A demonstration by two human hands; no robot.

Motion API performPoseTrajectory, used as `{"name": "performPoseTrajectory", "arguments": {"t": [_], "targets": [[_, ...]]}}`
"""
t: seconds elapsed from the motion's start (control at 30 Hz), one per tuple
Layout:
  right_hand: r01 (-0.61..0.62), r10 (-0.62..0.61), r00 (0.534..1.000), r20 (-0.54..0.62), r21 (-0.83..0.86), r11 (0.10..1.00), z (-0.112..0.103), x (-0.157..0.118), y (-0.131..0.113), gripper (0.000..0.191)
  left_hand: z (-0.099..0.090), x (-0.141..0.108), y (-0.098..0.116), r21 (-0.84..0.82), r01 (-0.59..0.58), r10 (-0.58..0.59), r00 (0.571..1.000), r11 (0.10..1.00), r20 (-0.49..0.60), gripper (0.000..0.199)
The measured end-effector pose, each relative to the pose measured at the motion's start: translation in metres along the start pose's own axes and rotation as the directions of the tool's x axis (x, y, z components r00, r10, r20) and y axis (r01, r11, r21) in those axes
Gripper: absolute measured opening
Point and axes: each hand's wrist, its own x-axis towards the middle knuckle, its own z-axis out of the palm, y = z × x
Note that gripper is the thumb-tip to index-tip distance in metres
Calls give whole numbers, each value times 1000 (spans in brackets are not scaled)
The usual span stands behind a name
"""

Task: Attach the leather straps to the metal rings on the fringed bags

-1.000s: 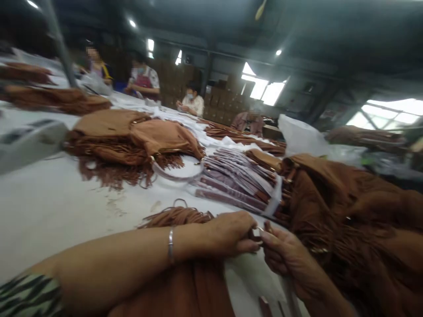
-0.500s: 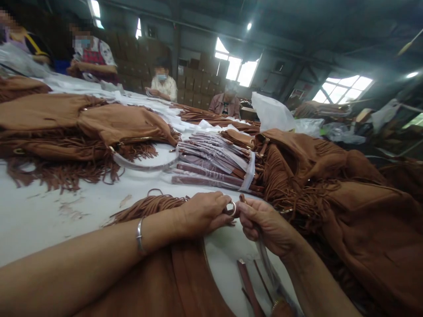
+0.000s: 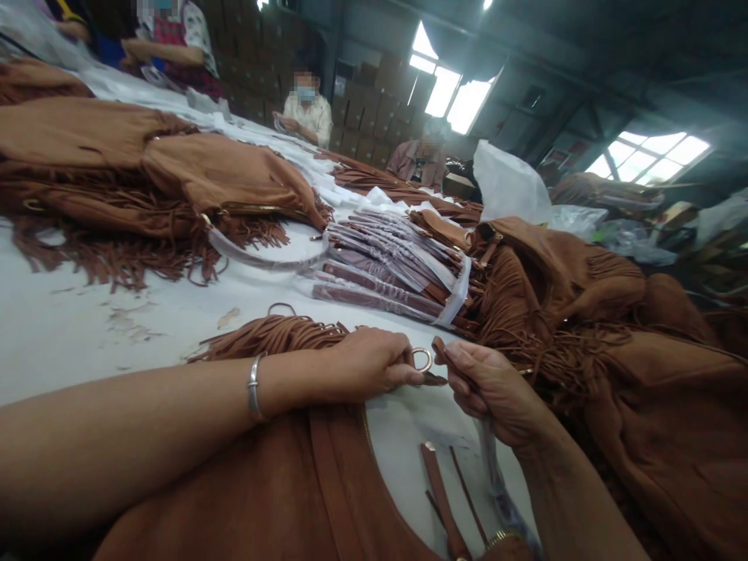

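A brown fringed bag [image 3: 274,483] lies across the table in front of me, its fringe [image 3: 280,336] spread behind my left forearm. My left hand [image 3: 374,365] is closed, pinching the bag's tab at a gold-coloured metal ring [image 3: 421,360]. Just to the right, my right hand [image 3: 496,389] grips the brown end of a plastic-wrapped strap [image 3: 496,475]; that end stands a little apart from the ring. The strap runs down below my right hand towards the bag's lower right part. Loose brown leather strips [image 3: 441,499] lie on the white table between my forearms.
A stack of plastic-wrapped straps [image 3: 391,273] lies beyond my hands. Fringed brown bags are piled at the left [image 3: 227,175] and the right [image 3: 672,397]. Several people sit or stand across the table, one in a light shirt [image 3: 309,117]. White plastic sheeting [image 3: 508,187] stands at the back right.
The view has tilted down and shifted slightly. My hands have drawn a little apart; the ring now shows whole, with a gap between it and the strap end.
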Motion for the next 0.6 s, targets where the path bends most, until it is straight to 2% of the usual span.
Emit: {"name": "performPoseTrajectory", "arguments": {"t": [0.13, 0.23, 0.43, 0.6], "targets": [[15, -25, 995, -96, -97, 995, 1, 5, 3, 37, 0, 0, 5, 236, -138, 144, 989, 962, -9, 22], [41, -54, 994, -93, -135, 990, 2, 7, 6, 36, 0, 0, 7, 351, -199, 201, 979, 915, 29, 23], [61, -68, 997, -38, -160, 985, -2, 6, 6, 37, 1, 2, 7, 416, -235, 222, 972, 878, 82, 28], [60, -59, 998, 9, -123, 991, -3, 6, 10, 36, -1, 1, 5, 397, -203, 199, 979, 895, 53, 26]]}}
